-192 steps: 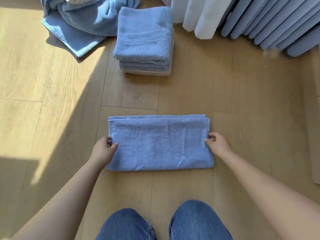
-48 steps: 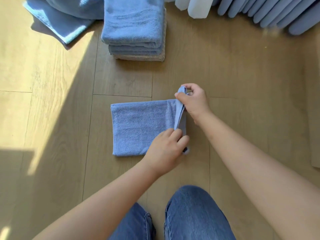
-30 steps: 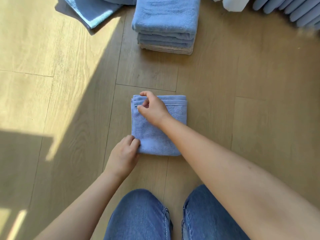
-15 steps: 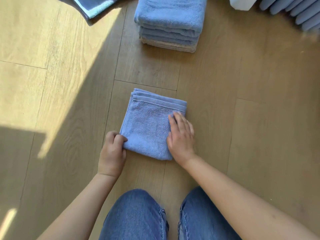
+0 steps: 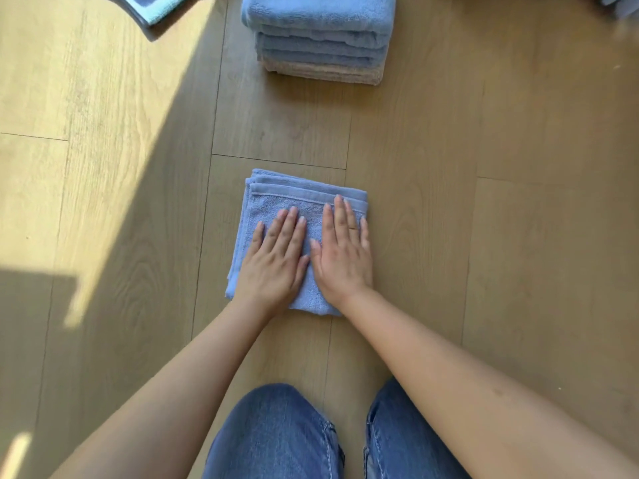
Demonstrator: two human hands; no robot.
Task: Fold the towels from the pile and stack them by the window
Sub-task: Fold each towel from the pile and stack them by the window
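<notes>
A small blue folded towel (image 5: pixel 276 203) lies flat on the wooden floor (image 5: pixel 449 160), on the near side of the stack of folded towels (image 5: pixel 320 39) and well apart from it, between that stack and the person's knees in blue jeans (image 5: pixel 276 437). It is soft terry cloth, folded into a compact, nearly square packet that sits slightly askew to the stack's front. The side facing the stack shows a smooth woven hem band with a stitched ridge, and several layered edges step out behind that band and down the packet's left side.

Both hands lie palm down on the towel with the fingers straight and close together, gripping nothing. The left hand (image 5: pixel 276 264) covers the part farthest from the stack, on the left. The right hand (image 5: pixel 342 254) lies just beside it, thumbs almost touching, its fingertips reaching close to the hem band and its little finger running along the packet's right edge. A thin ring (image 5: pixel 352 228) shows on that hand.

The stack itself is cut off by the top of the view: several blue towels piled on a beige one at the bottom. To its left, a corner of a loose blue towel (image 5: pixel 155 6) lies in a patch of sunlight.
</notes>
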